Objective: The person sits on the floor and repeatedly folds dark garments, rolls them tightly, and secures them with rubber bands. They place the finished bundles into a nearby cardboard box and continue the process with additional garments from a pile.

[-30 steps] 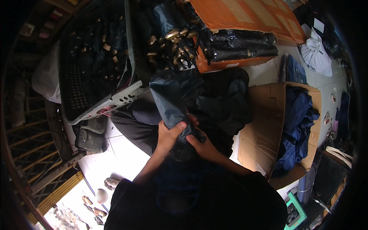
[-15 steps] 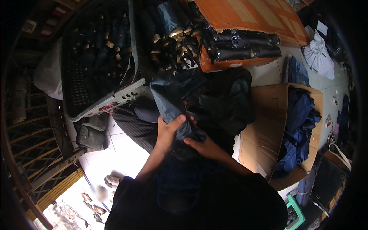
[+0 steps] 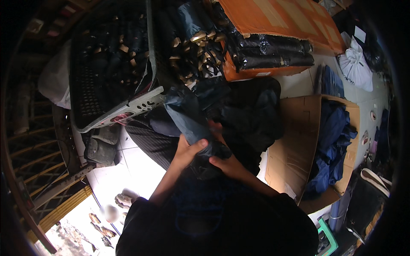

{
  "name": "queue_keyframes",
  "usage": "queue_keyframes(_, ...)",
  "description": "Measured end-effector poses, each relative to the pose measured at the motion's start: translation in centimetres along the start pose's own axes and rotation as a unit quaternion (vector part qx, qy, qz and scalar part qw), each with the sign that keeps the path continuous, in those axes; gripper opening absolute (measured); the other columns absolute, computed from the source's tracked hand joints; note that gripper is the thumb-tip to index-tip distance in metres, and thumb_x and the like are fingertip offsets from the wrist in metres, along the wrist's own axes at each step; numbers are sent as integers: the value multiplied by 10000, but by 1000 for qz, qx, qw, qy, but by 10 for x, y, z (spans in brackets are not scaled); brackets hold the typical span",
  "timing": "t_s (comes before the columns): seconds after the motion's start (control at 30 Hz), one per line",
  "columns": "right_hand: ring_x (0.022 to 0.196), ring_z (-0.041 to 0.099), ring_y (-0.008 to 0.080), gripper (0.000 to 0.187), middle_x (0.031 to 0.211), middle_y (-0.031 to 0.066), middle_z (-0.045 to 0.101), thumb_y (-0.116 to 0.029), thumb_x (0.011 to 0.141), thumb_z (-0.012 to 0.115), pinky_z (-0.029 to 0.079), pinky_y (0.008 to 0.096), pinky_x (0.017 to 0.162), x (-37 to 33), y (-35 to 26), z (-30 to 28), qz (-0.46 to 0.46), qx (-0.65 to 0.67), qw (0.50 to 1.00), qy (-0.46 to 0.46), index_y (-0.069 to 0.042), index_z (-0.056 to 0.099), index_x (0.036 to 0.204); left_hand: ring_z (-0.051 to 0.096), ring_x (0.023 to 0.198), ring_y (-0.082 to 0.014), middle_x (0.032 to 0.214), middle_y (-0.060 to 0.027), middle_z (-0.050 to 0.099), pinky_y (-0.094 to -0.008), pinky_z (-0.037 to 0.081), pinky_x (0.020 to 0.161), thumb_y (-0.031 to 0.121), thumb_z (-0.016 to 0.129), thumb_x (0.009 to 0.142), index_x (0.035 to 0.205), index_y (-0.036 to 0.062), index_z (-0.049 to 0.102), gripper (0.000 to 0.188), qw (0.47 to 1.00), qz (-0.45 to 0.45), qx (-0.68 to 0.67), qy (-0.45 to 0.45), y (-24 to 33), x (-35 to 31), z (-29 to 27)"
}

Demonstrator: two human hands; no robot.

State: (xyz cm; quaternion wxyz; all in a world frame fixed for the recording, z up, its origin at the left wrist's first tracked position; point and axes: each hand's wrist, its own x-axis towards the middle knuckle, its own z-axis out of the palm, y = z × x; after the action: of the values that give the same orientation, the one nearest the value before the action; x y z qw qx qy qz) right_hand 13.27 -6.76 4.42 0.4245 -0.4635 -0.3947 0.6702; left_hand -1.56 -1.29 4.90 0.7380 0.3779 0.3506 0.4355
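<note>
I hold a folded umbrella [image 3: 186, 118], a long dark blue-grey fabric roll, tilted with its far end up and to the left. My left hand [image 3: 189, 149] is wrapped round its near left side, thumb lying across the cloth. My right hand [image 3: 223, 162] grips the near end from the right, its thumb pressed on the fabric; some of its fingers are hidden behind the roll. Loose dark fabric [image 3: 252, 111] is bunched just beyond and to the right of my hands, over my lap.
A grey plastic basket [image 3: 141, 105] full of similar dark rolls with light-brown ends stands at far left; more rolls [image 3: 194, 25] lie beside it. An orange-brown carton [image 3: 282, 21] holds black plastic-wrapped packs. On the right, a cardboard box [image 3: 294, 145] contains blue fabric. A green stool [image 3: 328, 239] is near right.
Both hands have shifted slightly, the right one a little rightward and nearer. The umbrella's far end has moved slightly left and is still held.
</note>
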Motion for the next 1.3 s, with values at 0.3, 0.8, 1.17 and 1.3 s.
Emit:
queue_keyframes(0.3,1130,529,193,510,1169,146,594,-259,855,656,390,331,973,20,-20,-5,-5,-25,999,-42,-31,497,1283,595,1009,-205,1105,-134,616,-309,430,919,241,641,867,1174,6,560,395,957,205,189,78,93,50,-30)
queue_keyframes(0.8,1125,517,295,526,1210,140,589,-324,826,667,356,402,1010,14,-14,-18,46,-78,994,-65,-144,521,1299,585,786,-121,826,-30,608,-263,460,752,125,672,874,966,9,632,153,929,141,339,-54,138,71,-57)
queue_keyframes(1.17,1136,516,312,545,1227,143,582,-350,821,653,358,409,1010,15,-11,-21,53,-81,991,-95,-134,515,1301,577,717,-98,739,-42,605,-255,435,643,102,709,847,836,-8,626,138,915,147,373,-50,129,68,-52)
queue_keyframes(1.3,1201,485,273,544,1239,146,574,-321,842,642,345,379,1029,14,-5,-24,43,-76,994,-63,-72,502,1304,606,898,-202,974,-128,640,-327,485,822,421,546,948,1162,21,501,456,965,223,68,118,96,66,-31)
